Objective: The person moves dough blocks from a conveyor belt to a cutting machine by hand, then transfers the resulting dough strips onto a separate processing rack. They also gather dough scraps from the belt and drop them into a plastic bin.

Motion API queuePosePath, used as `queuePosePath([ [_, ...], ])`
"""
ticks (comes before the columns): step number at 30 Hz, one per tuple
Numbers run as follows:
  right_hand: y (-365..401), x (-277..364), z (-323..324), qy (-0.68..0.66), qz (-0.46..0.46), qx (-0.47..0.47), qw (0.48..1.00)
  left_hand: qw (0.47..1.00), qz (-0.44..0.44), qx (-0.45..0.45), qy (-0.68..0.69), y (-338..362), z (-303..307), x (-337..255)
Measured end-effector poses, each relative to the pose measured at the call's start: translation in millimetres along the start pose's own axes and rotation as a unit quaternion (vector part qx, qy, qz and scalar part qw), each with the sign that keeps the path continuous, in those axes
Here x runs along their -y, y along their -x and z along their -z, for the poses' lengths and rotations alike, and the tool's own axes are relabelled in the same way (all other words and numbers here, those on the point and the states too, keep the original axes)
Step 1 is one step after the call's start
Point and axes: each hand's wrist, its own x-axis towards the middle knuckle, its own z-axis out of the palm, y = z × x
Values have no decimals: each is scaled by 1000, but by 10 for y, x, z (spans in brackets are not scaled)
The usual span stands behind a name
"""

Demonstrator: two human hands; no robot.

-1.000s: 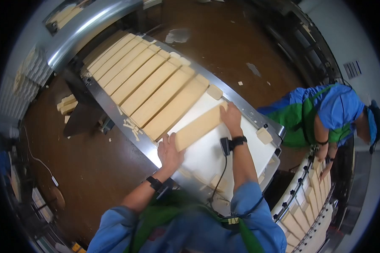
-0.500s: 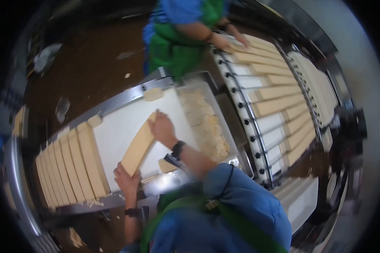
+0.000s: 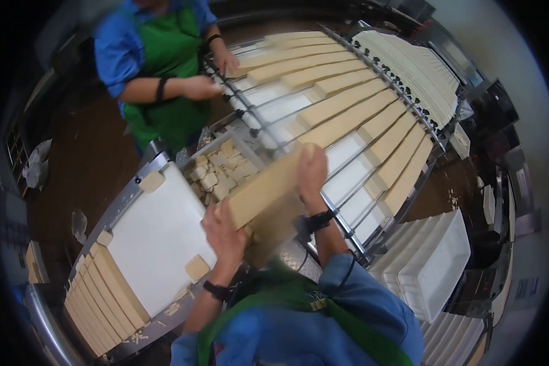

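A long pale-yellow slab (image 3: 268,188) is lifted between my two hands, above a tub of cut pieces (image 3: 219,168). My left hand (image 3: 224,235) grips its near left end. At the far right end, my right hand (image 3: 313,174) is closed round the slab. To the left lies a white work surface (image 3: 158,226) with a row of similar slabs (image 3: 107,290) along its left side. On the right, a railed conveyor (image 3: 344,155) carries more slabs in lanes.
A co-worker in a green apron (image 3: 168,49) stands at the conveyor's far left, hands near its rail. White stacked trays (image 3: 430,262) stand at the right. Small end pieces (image 3: 197,267) lie at the white surface's edges. A second conveyor (image 3: 409,67) is farther back.
The slab has been lifted off the white surface and carried right towards the conveyor in both my hands. The view has turned right. The co-worker's hands have drawn back towards the rail.
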Motion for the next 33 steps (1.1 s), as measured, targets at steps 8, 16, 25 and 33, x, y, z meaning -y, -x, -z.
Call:
queuePosePath([
  [8,-1416,-1770,411,163,-73,95,979,978,-82,190,-8,-651,-831,-1628],
  [16,-1683,-1773,471,408,-58,101,906,971,-67,200,113,-927,-1647,-1858],
  [25,-498,-1417,536,143,122,263,946,968,29,149,198,-908,-2018,-1821],
  [33,-300,-1327,496,291,201,281,892,931,102,123,328,-810,-1600,-1471],
])
